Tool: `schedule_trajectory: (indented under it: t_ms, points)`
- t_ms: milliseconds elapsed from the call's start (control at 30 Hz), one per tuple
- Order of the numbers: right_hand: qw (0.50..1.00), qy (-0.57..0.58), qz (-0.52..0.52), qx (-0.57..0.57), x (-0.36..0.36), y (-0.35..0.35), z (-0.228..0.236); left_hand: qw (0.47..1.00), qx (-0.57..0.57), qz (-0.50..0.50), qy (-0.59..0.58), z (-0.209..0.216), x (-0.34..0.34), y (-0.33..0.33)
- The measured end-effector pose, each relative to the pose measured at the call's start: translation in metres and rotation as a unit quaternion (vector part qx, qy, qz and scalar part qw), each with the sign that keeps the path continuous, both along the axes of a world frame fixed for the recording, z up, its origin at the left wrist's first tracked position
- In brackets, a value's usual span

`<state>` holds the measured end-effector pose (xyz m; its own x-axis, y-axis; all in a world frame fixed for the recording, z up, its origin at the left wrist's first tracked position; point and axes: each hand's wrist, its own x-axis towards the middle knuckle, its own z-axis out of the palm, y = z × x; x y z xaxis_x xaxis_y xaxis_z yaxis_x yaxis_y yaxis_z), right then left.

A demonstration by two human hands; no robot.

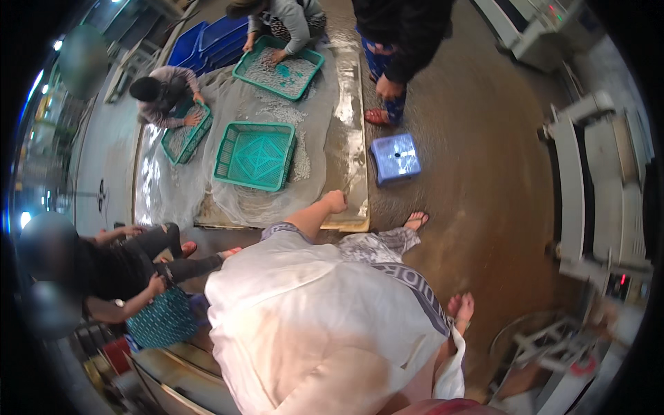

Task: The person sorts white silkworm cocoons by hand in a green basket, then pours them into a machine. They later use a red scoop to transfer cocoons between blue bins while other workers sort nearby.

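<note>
My left hand (pixel 335 201) reaches forward from a pale sleeve, over the near right corner of a low platform (pixel 351 173). Its fingers look curled closed, and whatever may be in them is hidden. Nearest on the platform is a sheet of translucent netting (pixel 238 207), wrinkled and spread wide. On it rests a green plastic basket (pixel 254 155) with slotted walls and a diamond-patterned floor; it holds nothing I can see. Small whitish pieces (pixel 302 155) lie scattered beside the basket. My right hand is not in view.
Two people crouch at the platform's far and left sides, hands in green baskets (pixel 280 69) (pixel 185 135) of whitish pieces. Stacked blue crates (pixel 207 45) stand behind. Another person stands near a blue stool (pixel 395 158); one sits at left. Machines (pixel 602 180) line the right.
</note>
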<state>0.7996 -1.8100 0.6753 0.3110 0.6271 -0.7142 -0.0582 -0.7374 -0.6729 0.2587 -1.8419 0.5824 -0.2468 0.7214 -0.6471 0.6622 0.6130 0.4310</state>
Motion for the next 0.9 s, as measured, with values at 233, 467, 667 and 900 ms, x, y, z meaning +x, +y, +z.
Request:
schedule_trajectory:
  t_ms: [233, 467, 667, 900]
  points:
    - [0.99, -0.095, 0.052, -0.095, 0.156, 0.129, -0.014, 0.973, 0.076, -0.218, -0.002, -0.035, 0.092, 0.201]
    - [0.972, -0.097, 0.176, -0.117, 0.126, 0.373, -0.015, 0.966, 0.226, -0.073, -0.098, 0.034, 0.188, 0.447]
    - [0.946, -0.106, 0.278, -0.129, 0.128, 0.581, -0.029, 0.944, 0.287, -0.03, -0.16, 0.097, 0.22, 0.603]
    - [0.926, -0.117, 0.358, -0.006, 0.097, 0.913, -0.033, 0.964, 0.218, 0.12, -0.091, 0.051, 0.123, 0.704]
